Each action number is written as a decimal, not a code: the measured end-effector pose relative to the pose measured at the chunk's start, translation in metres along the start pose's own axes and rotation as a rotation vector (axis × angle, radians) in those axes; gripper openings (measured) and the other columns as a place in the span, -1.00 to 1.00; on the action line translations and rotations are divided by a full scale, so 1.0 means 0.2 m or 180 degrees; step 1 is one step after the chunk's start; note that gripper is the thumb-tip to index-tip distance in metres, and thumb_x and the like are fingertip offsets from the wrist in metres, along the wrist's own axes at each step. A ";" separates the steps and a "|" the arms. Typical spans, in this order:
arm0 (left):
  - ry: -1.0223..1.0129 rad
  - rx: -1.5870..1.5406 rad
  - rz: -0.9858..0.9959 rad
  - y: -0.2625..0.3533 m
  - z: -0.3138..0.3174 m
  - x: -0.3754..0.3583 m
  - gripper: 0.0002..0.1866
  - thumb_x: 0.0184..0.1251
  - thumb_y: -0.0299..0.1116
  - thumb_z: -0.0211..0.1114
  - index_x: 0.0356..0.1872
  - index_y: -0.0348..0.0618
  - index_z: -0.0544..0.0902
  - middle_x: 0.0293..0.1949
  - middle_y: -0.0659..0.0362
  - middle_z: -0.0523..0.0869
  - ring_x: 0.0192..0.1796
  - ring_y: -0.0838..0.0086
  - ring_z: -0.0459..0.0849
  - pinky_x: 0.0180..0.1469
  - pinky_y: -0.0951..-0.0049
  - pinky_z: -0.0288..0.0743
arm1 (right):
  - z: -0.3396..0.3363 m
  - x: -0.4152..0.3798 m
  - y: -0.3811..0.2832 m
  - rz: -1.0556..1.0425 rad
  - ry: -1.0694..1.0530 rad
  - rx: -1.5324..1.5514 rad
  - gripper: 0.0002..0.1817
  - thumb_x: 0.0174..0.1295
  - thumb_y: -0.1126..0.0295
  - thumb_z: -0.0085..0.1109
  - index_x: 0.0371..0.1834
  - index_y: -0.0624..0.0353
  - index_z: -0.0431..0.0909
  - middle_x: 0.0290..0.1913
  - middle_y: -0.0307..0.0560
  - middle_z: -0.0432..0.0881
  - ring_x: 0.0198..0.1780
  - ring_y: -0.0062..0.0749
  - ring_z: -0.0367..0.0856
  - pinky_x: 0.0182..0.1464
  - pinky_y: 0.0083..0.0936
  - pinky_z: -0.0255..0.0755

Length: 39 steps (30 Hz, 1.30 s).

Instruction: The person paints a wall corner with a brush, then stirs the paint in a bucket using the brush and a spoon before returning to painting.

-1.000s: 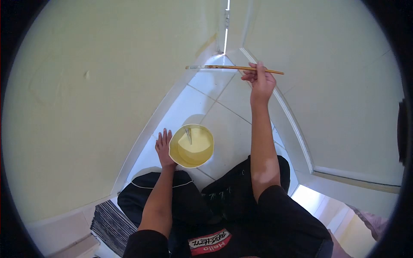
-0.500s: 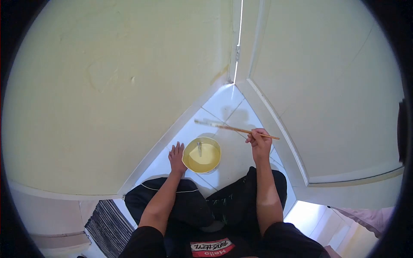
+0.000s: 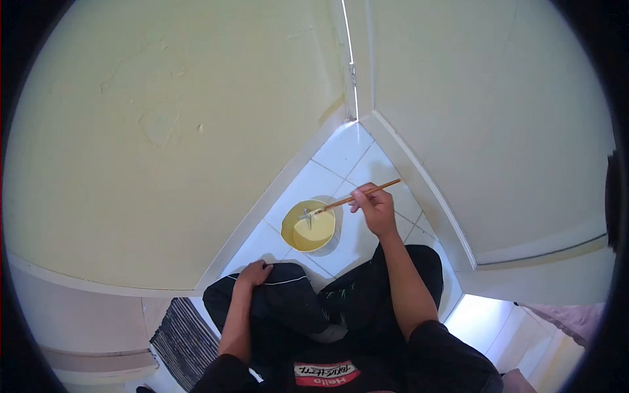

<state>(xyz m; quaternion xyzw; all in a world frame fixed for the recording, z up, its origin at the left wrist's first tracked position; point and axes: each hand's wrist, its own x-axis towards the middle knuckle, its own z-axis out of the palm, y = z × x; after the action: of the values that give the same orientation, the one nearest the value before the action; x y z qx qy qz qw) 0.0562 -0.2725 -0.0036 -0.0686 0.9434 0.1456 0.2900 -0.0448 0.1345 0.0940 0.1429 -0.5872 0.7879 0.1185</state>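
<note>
A long wooden-handled paintbrush is gripped in my right hand. Its bristle end is over the opening of a round bucket on the floor; whether it touches the paint cannot be made out. Pale yellow paint lies in the bucket, and a thin metallic piece stands inside it. My left hand rests on my left knee, fingers curled over the dark trousers, with no object visible in it.
White floor tiles run into the corner. A cream wall rises on the left and a door-like panel on the right. A striped mat lies at lower left, pinkish cloth at lower right.
My left hand has moved from beside the bucket back to my knee. My right hand has shifted left and up, bringing the brush tip from above the bucket's far side to over its opening.
</note>
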 end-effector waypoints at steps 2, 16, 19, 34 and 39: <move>0.0293 -0.0100 0.0003 0.02 -0.04 0.04 -0.45 0.45 0.06 0.15 -0.07 -0.34 0.73 0.01 -0.26 0.73 0.14 -0.13 0.68 0.24 0.05 0.50 | 0.04 -0.02 0.01 -0.0073 -0.0031 -0.0336 -0.84 0.45 0.46 0.19 -0.25 0.35 0.64 -0.41 -0.10 0.70 -0.42 -0.56 0.67 -0.35 -0.58 0.57; -0.0037 0.0228 0.0131 -0.05 0.05 0.23 -0.51 0.33 0.05 0.25 -0.16 -0.24 0.79 -0.04 -0.18 0.77 0.06 -0.06 0.73 0.15 0.08 0.58 | 0.18 -0.06 0.00 -0.0257 -0.0558 -0.1304 -0.82 0.38 0.42 0.27 -0.32 0.34 0.66 -0.49 -0.07 0.70 -0.49 -0.47 0.67 -0.37 -0.52 0.53; -0.0098 0.0185 0.0107 -0.04 0.05 0.24 -0.51 0.30 0.06 0.27 -0.18 -0.24 0.80 -0.05 -0.17 0.78 0.04 -0.06 0.74 0.14 0.08 0.59 | 0.19 -0.07 0.01 -0.0180 -0.0644 -0.1341 -0.81 0.38 0.41 0.27 -0.33 0.35 0.66 -0.47 -0.04 0.71 -0.48 -0.43 0.69 -0.37 -0.52 0.54; -0.0226 0.0096 0.0244 -0.06 0.07 0.29 -0.48 0.33 0.05 0.23 -0.11 -0.27 0.79 -0.01 -0.19 0.76 0.07 -0.07 0.73 0.18 0.11 0.57 | 0.17 -0.06 0.04 -0.0344 -0.0711 -0.1900 -0.78 0.38 0.37 0.24 -0.35 0.31 0.66 -0.51 -0.01 0.68 -0.54 -0.32 0.64 -0.41 -0.43 0.50; -0.0215 0.0116 0.0194 -0.05 0.07 0.29 -0.50 0.34 0.02 0.21 -0.12 -0.26 0.80 0.00 -0.19 0.76 0.08 -0.08 0.73 0.19 0.10 0.57 | 0.19 -0.06 0.02 -0.0421 -0.0736 -0.1925 -0.80 0.37 0.38 0.25 -0.36 0.30 0.66 -0.48 0.00 0.69 -0.53 -0.27 0.65 -0.42 -0.40 0.51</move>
<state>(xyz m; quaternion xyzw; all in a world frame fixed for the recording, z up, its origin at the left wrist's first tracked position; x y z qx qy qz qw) 0.0182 -0.2811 -0.0498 -0.0295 0.9372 0.1393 0.3183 -0.0311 0.0971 0.0963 0.2275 -0.7935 0.5470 0.1390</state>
